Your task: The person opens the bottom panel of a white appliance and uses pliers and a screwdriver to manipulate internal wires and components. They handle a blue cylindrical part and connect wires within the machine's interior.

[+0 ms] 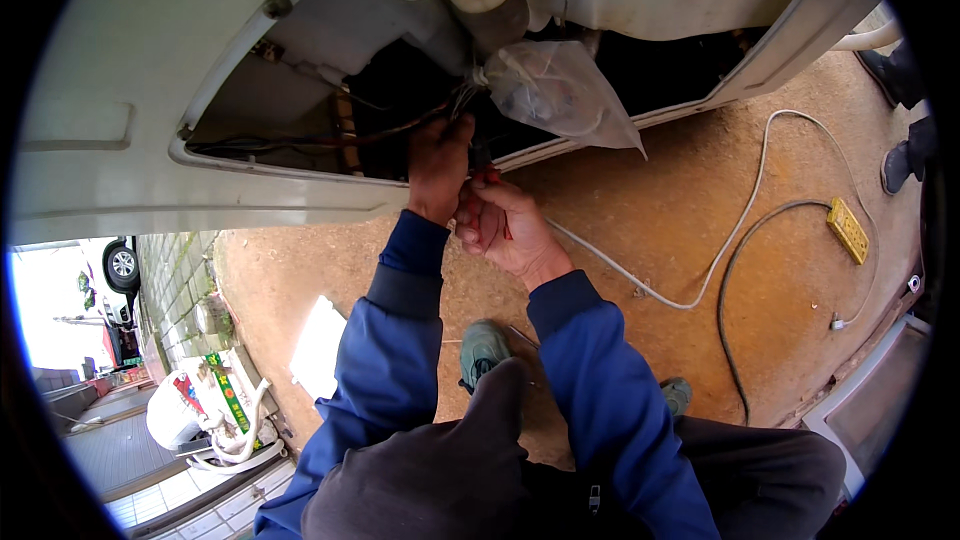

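A white appliance cabinet (110, 180) stands before me with a large opening in its side. My left hand (436, 172) reaches into the opening's lower edge, fingers closed around a bundle of thin wires (400, 128). Just right of it, my right hand (512, 228) grips a tool with red handles (487, 177), which looks like pliers; its dark head points up at the wires and is partly hidden. Above both hands a clear plastic bag (560, 90) hangs, tied at its neck near the wires. A grey-white drain fitting (490, 5) shows inside the cabinet.
On the brown floor to the right lie a yellow power strip (848, 231), a black cable (722, 310) and a white cord (690, 302) with a plug. Another person's shoes (895, 168) stand at far right. A white sheet (318, 348) and a white bucket (175, 410) are at left.
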Demonstrator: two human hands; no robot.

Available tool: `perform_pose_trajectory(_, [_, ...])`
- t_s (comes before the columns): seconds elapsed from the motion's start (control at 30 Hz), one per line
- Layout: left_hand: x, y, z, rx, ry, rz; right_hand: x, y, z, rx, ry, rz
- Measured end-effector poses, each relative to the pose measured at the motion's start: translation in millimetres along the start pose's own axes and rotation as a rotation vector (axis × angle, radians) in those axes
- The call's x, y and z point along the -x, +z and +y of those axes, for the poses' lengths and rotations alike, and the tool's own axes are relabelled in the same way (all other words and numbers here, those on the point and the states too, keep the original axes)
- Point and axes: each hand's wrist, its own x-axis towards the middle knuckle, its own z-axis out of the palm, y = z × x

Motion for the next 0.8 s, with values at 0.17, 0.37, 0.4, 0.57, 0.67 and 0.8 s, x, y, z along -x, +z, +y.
perform_pose_trajectory(0.17, [2.2,7.8,-9.3,0.126,0.117,0.011,21.4,-1.9,8.3,-0.229,0.187,-0.353])
perform_pose_trajectory(0.37, [8.1,8.5,0.6,0.123,0.075,-0.037,79.4,12.1,-6.4,0.132,0.035,-0.026])
perform_pose_trajectory(0.4, [8.1,6.8,2.0,0.098,0.098,-0.025,88.6,21.1,-14.0,0.351,0.058,0.08])
perform_pose_trajectory(0.57, [9.0,-0.2,-12.4,-0.251,0.484,0.069,100.3,52.9,-20.2,2.034,0.191,0.208])
perform_pose_trajectory(0.67, [25.6,0.6,2.8,-0.325,0.555,0.097,110.8,31.9,10.0,2.238,0.066,0.288])
perform_pose_trajectory(0.8, [56.6,2.3,20.0,-0.404,0.684,0.216,116.6,15.0,28.1,2.469,0.214,0.2])
